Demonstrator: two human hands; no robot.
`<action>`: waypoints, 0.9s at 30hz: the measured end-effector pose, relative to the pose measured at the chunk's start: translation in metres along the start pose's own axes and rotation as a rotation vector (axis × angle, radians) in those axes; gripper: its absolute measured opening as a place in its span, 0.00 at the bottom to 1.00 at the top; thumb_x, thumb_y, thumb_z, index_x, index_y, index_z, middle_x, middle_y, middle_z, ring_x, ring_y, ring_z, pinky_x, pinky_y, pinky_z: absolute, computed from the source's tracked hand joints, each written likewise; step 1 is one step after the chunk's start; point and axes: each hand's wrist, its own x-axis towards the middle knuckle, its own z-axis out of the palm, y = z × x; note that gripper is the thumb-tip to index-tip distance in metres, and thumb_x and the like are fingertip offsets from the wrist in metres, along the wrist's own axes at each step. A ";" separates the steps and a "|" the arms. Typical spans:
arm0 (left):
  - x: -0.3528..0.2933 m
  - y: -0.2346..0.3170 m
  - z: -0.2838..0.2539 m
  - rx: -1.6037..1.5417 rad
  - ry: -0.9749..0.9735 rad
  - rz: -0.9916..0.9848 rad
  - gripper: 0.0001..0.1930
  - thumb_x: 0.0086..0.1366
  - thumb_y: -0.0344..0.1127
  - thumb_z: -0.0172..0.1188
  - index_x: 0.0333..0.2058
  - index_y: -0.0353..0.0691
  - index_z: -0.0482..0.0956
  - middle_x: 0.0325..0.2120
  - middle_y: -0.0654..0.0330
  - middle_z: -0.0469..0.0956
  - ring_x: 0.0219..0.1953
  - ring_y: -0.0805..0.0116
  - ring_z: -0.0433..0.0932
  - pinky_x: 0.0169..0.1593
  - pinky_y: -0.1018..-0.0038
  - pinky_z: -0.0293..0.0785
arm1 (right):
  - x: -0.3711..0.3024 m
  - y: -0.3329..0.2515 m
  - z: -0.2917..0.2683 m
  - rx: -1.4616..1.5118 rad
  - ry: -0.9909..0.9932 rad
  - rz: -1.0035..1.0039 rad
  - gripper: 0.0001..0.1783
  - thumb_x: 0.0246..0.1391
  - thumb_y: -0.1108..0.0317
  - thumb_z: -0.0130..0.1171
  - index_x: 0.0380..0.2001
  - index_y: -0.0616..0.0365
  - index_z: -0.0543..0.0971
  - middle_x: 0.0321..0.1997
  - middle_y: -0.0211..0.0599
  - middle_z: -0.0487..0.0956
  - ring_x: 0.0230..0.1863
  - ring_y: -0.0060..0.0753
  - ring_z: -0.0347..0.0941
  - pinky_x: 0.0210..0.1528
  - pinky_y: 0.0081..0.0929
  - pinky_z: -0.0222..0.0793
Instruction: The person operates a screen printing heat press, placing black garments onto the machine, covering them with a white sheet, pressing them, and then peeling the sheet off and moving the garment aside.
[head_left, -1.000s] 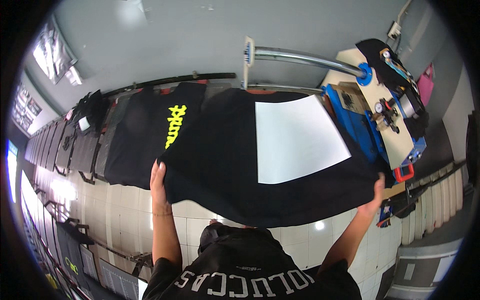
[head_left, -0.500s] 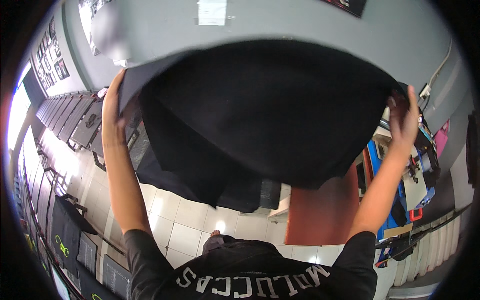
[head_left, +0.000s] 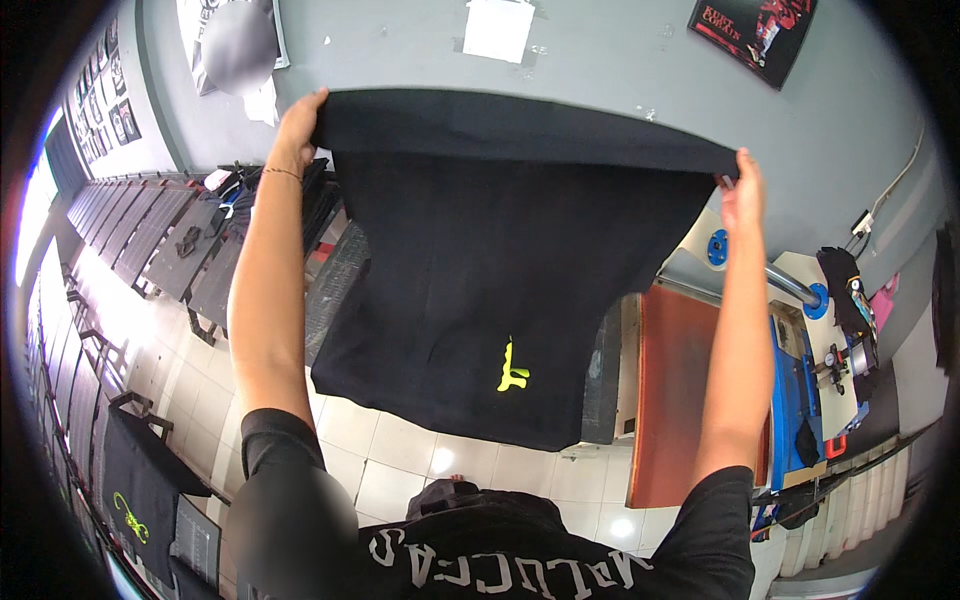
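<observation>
A black T-shirt (head_left: pixel 470 250) is spread wide in front of me, hanging from both raised hands. My left hand (head_left: pixel 299 132) grips its upper left corner, fingers closed on the edge. At the upper right corner my right hand (head_left: pixel 742 197) pinches the cloth. Along the top, a strip of the fabric shows as a slightly greyer band. Low on the hanging part is a small neon yellow-green print (head_left: pixel 513 377), partly lost in the folds. Behind the T-shirt, a dark board (head_left: pixel 602 390) shows at its right side.
A reddish-brown tabletop (head_left: pixel 680 400) stands at the right, beside blue and white equipment (head_left: pixel 800 370). Rows of dark flat boards (head_left: pixel 140 225) run along the left. A black cloth with a yellow-green print (head_left: pixel 130 500) lies at lower left. A grey wall (head_left: pixel 600 60) stands ahead.
The billowing T-shirt has dropped and flattened, and its yellow-green print has come into view. My left hand has moved up and right, my right hand to the left.
</observation>
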 end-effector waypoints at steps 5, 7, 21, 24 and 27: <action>-0.062 0.038 -0.040 -0.106 -0.041 0.112 0.15 0.70 0.47 0.57 0.44 0.42 0.78 0.39 0.62 0.78 0.42 0.71 0.76 0.47 0.70 0.73 | -0.078 -0.061 -0.002 0.148 -0.085 -0.086 0.10 0.65 0.59 0.57 0.42 0.53 0.77 0.46 0.29 0.78 0.49 0.27 0.72 0.57 0.32 0.63; -0.091 0.022 -0.083 -0.099 -0.036 0.053 0.17 0.70 0.47 0.58 0.47 0.40 0.77 0.42 0.63 0.78 0.46 0.71 0.75 0.52 0.72 0.71 | -0.138 -0.060 -0.010 0.156 -0.054 -0.022 0.14 0.65 0.60 0.56 0.48 0.57 0.76 0.50 0.31 0.78 0.54 0.28 0.71 0.61 0.34 0.61; -0.238 -0.305 -0.232 0.417 -0.124 -0.449 0.15 0.69 0.43 0.59 0.32 0.36 0.81 0.27 0.68 0.78 0.31 0.76 0.73 0.38 0.75 0.70 | -0.502 0.163 -0.137 -0.314 0.168 0.779 0.13 0.66 0.53 0.56 0.32 0.48 0.73 0.30 0.23 0.76 0.28 0.18 0.73 0.30 0.21 0.75; -0.257 -0.354 -0.259 0.696 -0.121 -0.485 0.15 0.69 0.43 0.60 0.30 0.37 0.81 0.25 0.69 0.75 0.29 0.77 0.70 0.37 0.75 0.68 | -0.543 0.205 -0.153 -0.326 0.115 0.854 0.14 0.66 0.54 0.56 0.31 0.50 0.73 0.31 0.25 0.77 0.28 0.19 0.74 0.31 0.24 0.76; -0.265 -0.366 -0.237 0.480 0.020 -0.503 0.17 0.68 0.42 0.61 0.23 0.38 0.74 0.21 0.70 0.68 0.27 0.77 0.64 0.33 0.74 0.63 | -0.553 0.206 -0.161 -0.323 0.160 0.833 0.13 0.66 0.55 0.56 0.31 0.50 0.73 0.30 0.24 0.76 0.28 0.19 0.74 0.31 0.25 0.76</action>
